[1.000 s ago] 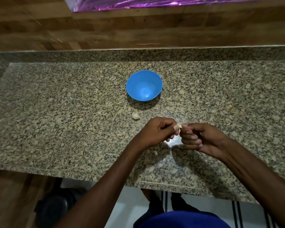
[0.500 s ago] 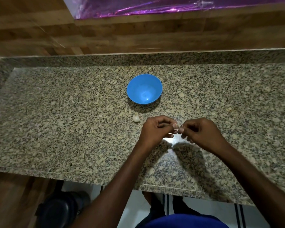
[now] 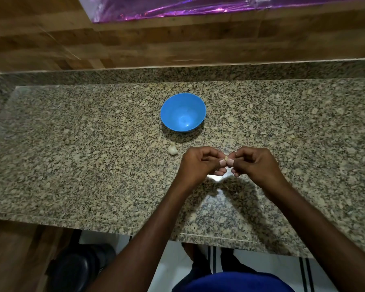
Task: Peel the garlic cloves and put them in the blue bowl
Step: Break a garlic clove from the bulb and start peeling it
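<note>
A blue bowl (image 3: 183, 112) stands on the granite counter, and I see nothing inside it. A white garlic piece (image 3: 172, 149) lies on the counter just in front of the bowl, to its left. My left hand (image 3: 200, 164) and my right hand (image 3: 253, 164) meet fingertip to fingertip in front of the bowl. Between their thumbs and forefingers they pinch a small pale garlic clove (image 3: 226, 158), mostly hidden by the fingers.
The granite counter (image 3: 72, 157) runs wide to both sides, with a raised granite lip and a wooden wall behind. Its front edge lies below my forearms. A dark round object (image 3: 80, 268) sits on the floor at lower left.
Both hands have shifted slightly toward the bowl and turned, the right hand rotating knuckles-up. They keep pinching the clove between them. Bowl and loose garlic have not moved.
</note>
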A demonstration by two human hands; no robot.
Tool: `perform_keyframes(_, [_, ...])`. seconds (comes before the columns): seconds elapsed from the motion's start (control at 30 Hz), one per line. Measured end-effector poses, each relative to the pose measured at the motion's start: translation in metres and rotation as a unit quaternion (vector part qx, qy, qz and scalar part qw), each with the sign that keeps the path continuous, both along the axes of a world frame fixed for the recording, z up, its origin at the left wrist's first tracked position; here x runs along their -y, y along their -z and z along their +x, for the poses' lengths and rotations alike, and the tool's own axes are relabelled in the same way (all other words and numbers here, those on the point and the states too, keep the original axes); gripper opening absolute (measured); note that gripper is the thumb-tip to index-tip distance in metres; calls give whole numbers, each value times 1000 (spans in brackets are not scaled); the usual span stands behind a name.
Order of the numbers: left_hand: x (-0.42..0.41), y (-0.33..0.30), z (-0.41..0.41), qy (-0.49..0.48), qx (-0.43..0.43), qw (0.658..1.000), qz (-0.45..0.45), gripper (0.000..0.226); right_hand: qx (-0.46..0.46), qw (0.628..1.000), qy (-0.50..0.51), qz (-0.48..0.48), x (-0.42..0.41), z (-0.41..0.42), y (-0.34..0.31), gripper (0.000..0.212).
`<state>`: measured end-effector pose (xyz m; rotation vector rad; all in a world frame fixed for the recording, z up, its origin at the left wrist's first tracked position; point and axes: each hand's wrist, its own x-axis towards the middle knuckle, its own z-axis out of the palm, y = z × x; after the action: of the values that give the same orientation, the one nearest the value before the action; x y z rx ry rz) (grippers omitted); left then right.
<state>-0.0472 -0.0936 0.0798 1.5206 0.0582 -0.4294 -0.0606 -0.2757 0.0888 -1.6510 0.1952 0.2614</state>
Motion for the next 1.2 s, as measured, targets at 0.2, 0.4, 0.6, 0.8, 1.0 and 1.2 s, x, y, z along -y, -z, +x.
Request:
perform_keyframes(0.2, [0,5,-2,-7,9,1000,-11,12,-97,991,1,91,1,2,-4,21])
perform_keyframes(0.4, [1,13,-3,5,14,1000,6,13,-185,977,1,102,2,6,2,20])
perform_keyframes(0.6, [6,19,-9,-25,91,991,93,15,-185,977,36,95,-6,5,7,14])
perform_keyframes(0.8, [8,18,-9,-26,79,994,69,15,-156,984,29,82,-5,4,6,11])
perform_keyframes(1.0, [7,19,-6,-21,69,996,52,17,-166,981,37,93,-4,4,7,13])
perform_keyframes(1.2, [6,18,-4,-27,21,999,31,14,-171,979,52,100,-4,4,9,17])
